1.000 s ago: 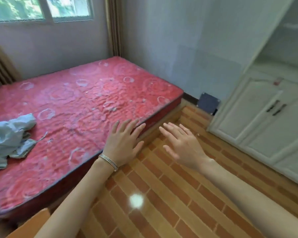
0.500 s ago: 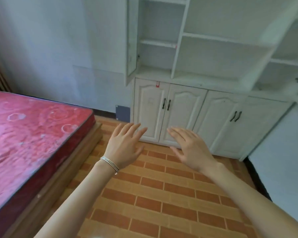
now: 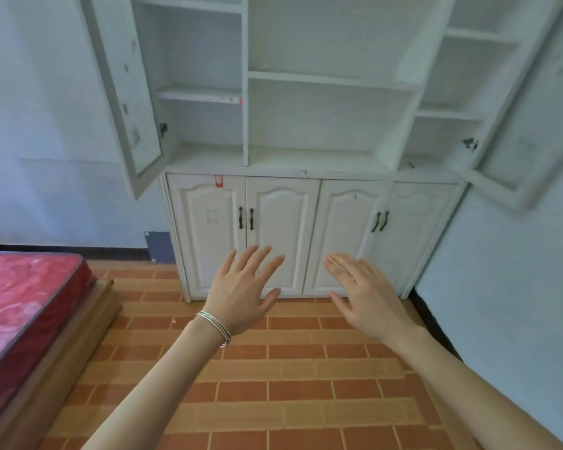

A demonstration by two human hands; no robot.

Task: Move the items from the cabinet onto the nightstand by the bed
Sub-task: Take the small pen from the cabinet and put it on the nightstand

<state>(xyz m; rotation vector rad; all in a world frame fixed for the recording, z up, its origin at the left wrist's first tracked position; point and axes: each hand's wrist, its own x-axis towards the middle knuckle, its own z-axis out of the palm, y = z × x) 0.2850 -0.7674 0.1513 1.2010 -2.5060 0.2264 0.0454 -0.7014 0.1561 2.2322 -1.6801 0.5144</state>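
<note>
Two bare hands, left hand (image 3: 241,292) and right hand (image 3: 368,297), fingers spread, empty, raised before white cabinet (image 3: 283,222)

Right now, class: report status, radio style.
Left hand open, empty. Right hand open, empty. Cabinet ahead, lower doors shut. Nothing in the way.

Pale blue walls (image 3: 56,125), brick-patterned tile floor (image 3: 293,378), red mattress (image 3: 20,306) on a wooden base (image 3: 78,332) at left

White cabinet (image 3: 309,164) and red-mattressed bed (image 3: 23,306) on brick-tiled floor (image 3: 273,368).
</note>
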